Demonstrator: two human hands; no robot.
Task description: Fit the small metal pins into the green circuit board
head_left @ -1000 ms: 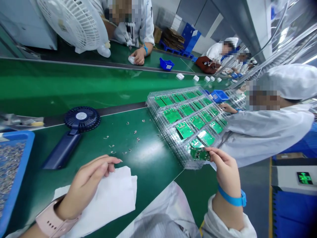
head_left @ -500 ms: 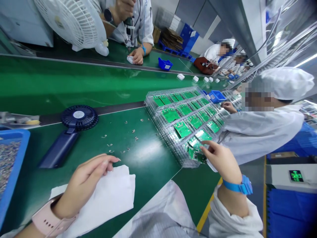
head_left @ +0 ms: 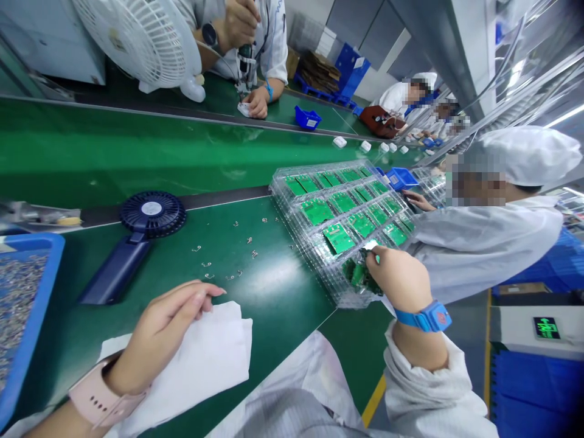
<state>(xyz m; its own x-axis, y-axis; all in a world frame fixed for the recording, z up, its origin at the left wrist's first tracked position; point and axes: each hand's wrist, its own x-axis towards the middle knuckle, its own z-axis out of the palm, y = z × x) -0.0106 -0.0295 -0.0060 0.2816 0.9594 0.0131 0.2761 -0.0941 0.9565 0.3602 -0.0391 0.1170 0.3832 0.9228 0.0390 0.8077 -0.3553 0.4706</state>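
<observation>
Right of centre, I see the right hand (head_left: 404,277) bent over boards (head_left: 358,272), just left in the tray (head_left: 326,271)'s lower corner, grasp unclear; the left hand (head_left: 166,322), lower left, is farther, grasp hidden.

The circuit boards (head_left: 338,237) at centre right are mostly bright green, in a clear, colourless tray (head_left: 314,260). The worktop (head_left: 274,310) is dark green; the cloth (head_left: 205,359) at lower left is plain white. The handheld fan (head_left: 130,250) is navy with a pale hub, the larger fan (head_left: 137,45) at upper left white. The watch strap (head_left: 103,395) is pale pink with dark dots, the wristband (head_left: 422,317) blue.
</observation>
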